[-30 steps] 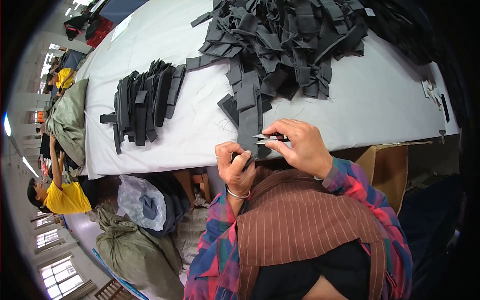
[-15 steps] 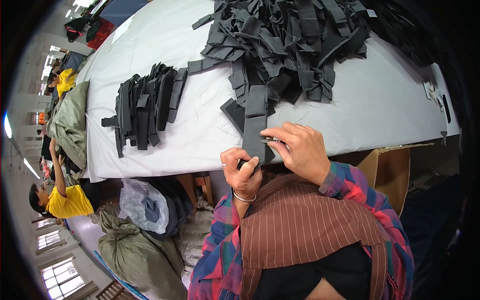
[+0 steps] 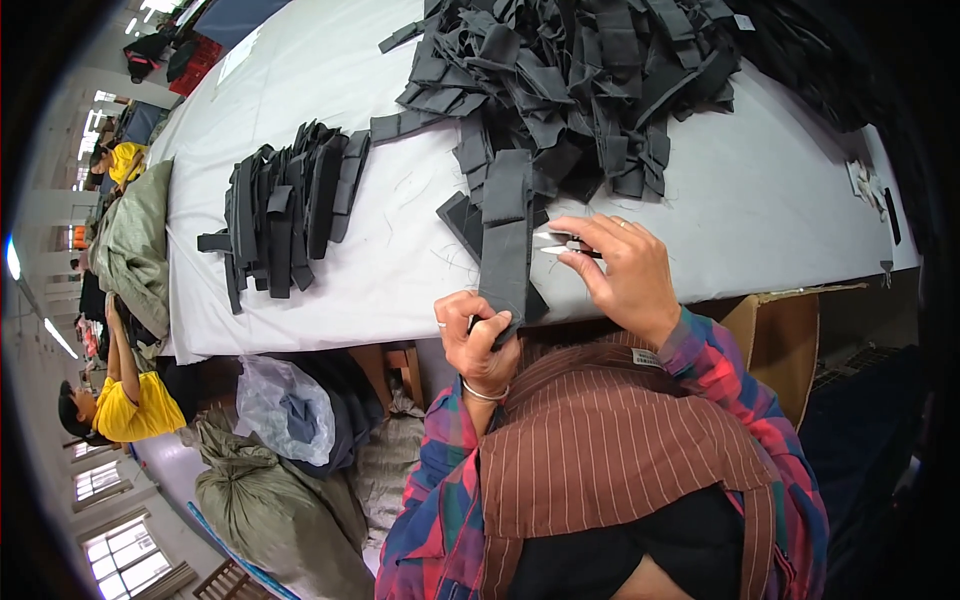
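Note:
At the table's near edge, my left hand (image 3: 477,342) is closed on the lower end of a dark grey fabric strip (image 3: 506,262). The strip runs away from me toward a big heap of similar strips (image 3: 560,80). Just right of it, my right hand (image 3: 628,272) holds a pair of small thread snips (image 3: 570,246) between thumb and fingers. Their bright blades are spread and point left at the strip's right edge. Part of another dark strip (image 3: 460,222) shows beneath the held one.
A smaller bunch of dark strips (image 3: 290,205) lies left on the white-covered table (image 3: 400,260). A cardboard box (image 3: 785,350) stands below the right edge. Sacks (image 3: 270,510) and a clear plastic bag (image 3: 285,410) are lower left. People in yellow (image 3: 140,405) work at the far left.
My right hand with the snips has moved up and right, away from me, along the strip's edge. The blades now show spread. My left hand keeps its hold, shifted slightly.

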Action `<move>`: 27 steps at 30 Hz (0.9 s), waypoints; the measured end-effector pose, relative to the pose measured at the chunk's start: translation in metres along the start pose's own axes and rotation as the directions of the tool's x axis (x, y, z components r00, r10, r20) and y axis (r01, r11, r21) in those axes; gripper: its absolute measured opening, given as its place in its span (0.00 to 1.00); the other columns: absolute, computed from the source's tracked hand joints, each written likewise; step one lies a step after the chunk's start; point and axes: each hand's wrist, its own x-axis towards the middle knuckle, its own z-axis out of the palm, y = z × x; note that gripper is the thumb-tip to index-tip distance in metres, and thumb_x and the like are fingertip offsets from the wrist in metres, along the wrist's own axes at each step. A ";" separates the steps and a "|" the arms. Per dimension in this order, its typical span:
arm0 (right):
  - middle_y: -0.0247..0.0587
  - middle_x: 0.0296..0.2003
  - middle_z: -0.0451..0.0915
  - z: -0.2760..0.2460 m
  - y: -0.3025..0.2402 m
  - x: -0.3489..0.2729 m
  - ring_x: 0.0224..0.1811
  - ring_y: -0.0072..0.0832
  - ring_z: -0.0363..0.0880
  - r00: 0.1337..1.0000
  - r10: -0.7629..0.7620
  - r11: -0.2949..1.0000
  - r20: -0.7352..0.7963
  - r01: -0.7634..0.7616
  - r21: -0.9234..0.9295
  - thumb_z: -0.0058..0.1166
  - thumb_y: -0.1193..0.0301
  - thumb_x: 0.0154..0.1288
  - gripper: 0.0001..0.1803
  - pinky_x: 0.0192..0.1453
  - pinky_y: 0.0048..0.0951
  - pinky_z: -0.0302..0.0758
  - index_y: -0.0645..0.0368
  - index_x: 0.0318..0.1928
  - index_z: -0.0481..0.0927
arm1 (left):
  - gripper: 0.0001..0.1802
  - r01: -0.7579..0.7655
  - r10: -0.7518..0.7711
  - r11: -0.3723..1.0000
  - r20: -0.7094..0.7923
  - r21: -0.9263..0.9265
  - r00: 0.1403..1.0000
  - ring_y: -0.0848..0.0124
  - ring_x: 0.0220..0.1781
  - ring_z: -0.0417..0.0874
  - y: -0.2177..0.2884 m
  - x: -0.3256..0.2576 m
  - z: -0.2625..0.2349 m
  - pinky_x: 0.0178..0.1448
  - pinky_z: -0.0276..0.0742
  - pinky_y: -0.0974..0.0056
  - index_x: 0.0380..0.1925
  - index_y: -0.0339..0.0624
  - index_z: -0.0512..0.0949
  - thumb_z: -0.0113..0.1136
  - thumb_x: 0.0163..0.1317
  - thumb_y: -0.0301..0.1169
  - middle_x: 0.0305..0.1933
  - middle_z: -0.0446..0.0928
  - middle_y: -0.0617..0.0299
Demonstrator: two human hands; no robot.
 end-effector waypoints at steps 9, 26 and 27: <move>0.35 0.30 0.81 -0.004 0.009 0.000 0.32 0.32 0.77 0.969 -0.083 0.978 0.234 0.033 0.208 0.62 0.71 0.54 0.10 0.41 0.31 0.67 0.56 0.38 0.81 | 0.18 0.066 -0.067 0.994 -0.011 -0.091 0.998 0.63 0.35 0.71 0.001 0.001 0.003 0.45 0.75 0.57 0.25 0.42 0.72 0.61 0.34 0.09 0.29 0.68 0.60; 0.39 0.30 0.79 0.004 0.014 -0.004 0.31 0.24 0.75 0.969 -0.158 0.971 0.189 0.117 0.210 0.61 0.76 0.54 0.09 0.38 0.22 0.68 0.59 0.38 0.81 | 0.18 0.062 -0.060 0.987 0.016 -0.150 0.998 0.59 0.36 0.73 0.003 -0.002 0.005 0.42 0.77 0.56 0.24 0.41 0.74 0.62 0.29 0.11 0.29 0.69 0.60; 0.36 0.31 0.79 0.008 0.013 -0.007 0.31 0.20 0.74 0.972 -0.060 0.886 0.225 -0.052 0.460 0.60 0.75 0.56 0.08 0.39 0.20 0.67 0.60 0.38 0.81 | 0.18 0.066 -0.063 0.986 0.025 -0.151 0.998 0.59 0.36 0.73 0.003 -0.001 0.005 0.42 0.77 0.56 0.24 0.41 0.74 0.62 0.29 0.11 0.29 0.69 0.60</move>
